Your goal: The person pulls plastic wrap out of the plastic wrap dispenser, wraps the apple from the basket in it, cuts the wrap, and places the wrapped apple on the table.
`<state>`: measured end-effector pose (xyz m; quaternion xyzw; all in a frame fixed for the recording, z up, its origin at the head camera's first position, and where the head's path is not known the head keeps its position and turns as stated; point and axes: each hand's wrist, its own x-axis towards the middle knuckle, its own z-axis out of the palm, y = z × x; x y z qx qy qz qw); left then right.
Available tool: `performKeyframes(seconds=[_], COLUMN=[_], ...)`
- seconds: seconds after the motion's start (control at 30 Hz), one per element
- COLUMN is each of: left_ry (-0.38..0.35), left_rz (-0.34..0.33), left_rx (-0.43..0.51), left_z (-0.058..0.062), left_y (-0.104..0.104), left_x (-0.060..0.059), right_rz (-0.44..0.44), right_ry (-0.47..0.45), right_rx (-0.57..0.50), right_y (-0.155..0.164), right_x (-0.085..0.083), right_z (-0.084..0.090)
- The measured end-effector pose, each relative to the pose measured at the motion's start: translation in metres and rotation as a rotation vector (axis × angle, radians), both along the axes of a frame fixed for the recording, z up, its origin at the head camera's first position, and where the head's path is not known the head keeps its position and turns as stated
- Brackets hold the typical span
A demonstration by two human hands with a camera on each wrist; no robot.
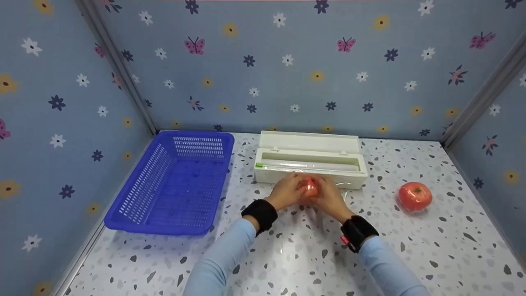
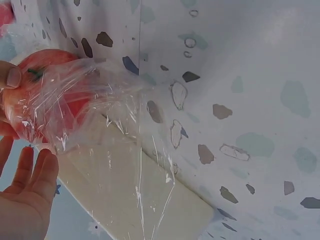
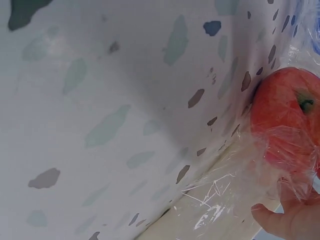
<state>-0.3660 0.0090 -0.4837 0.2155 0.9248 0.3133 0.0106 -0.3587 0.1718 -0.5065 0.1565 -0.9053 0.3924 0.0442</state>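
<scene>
A red apple (image 1: 310,187) with a green stem is held between both hands at the table's middle, in front of a white wrap box. My left hand (image 1: 285,191) grips its left side and my right hand (image 1: 331,197) curls round its right side. Clear plastic wrap (image 2: 115,100) lies crumpled over part of the apple in the left wrist view and trails off loose past it. In the right wrist view, fingers (image 3: 295,210) touch the wrapped apple from below. The head view hides much of the apple behind the hands.
Behind the hands stands the white wrap box (image 1: 269,176), lid raised, with a roll of film (image 1: 312,165) inside and a green slider at its left end. A blue plastic basket (image 1: 220,193) sits at left. Another red apple (image 1: 415,196), shiny as if wrapped, lies at right.
</scene>
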Motion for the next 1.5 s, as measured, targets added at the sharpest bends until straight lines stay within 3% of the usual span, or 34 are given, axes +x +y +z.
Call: performKeyframes(seconds=[0.2,0.43,0.67,0.93,1.1,1.33,1.5], left_ry=[-0.014,0.026,0.008,-0.039,-0.013,0.003,0.008], left_rz=[0.023,0.133,0.197,0.225,0.188,0.149,0.147], left_rx=[-0.063,-0.214,-0.29,-0.281,-0.236,-0.183,-0.177], left_z=[0.015,0.032,0.031,0.023,0.021,0.02,0.015], left_y=[-0.021,-0.057,-0.077,-0.081,-0.085,-0.091,-0.095], left_x=[-0.015,-0.04,-0.058,-0.064,-0.062,-0.065,-0.064], right_rz=[0.018,-0.005,-0.01,0.022,0.078,0.142,0.185], right_ry=[-0.022,-0.04,0.033,0.112,0.125,0.083,0.141], right_rx=[-0.014,0.041,0.077,0.086,0.115,0.115,0.082], right_y=[-0.001,0.0,-0.005,-0.011,-0.02,-0.046,-0.076], right_x=[-0.001,-0.002,-0.003,-0.011,-0.019,-0.031,-0.043], right_z=[0.003,0.005,0.009,0.021,0.027,0.034,0.031])
